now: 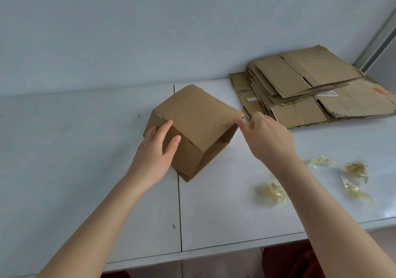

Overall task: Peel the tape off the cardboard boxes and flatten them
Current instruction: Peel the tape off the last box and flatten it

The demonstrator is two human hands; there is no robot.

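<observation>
The corrugated cardboard box (199,123) stands mid-table (85,149), its open end facing right. The left hand (154,151) lies on its near-left face, fingers straight. The right hand (267,136) touches the top right edge; whether its fingers pinch the edge cannot be told. A flattened cardboard stack (310,89) lies behind to the right, and crumpled tape wads (271,193) lie nearer.

white table (85,170) | cardboard box (192,127) | flattened cardboard stack (310,91) | crumpled tape wads (271,193)

Box (199,115) lies left of stack (300,78), likely tape wads (271,192) nearer
</observation>
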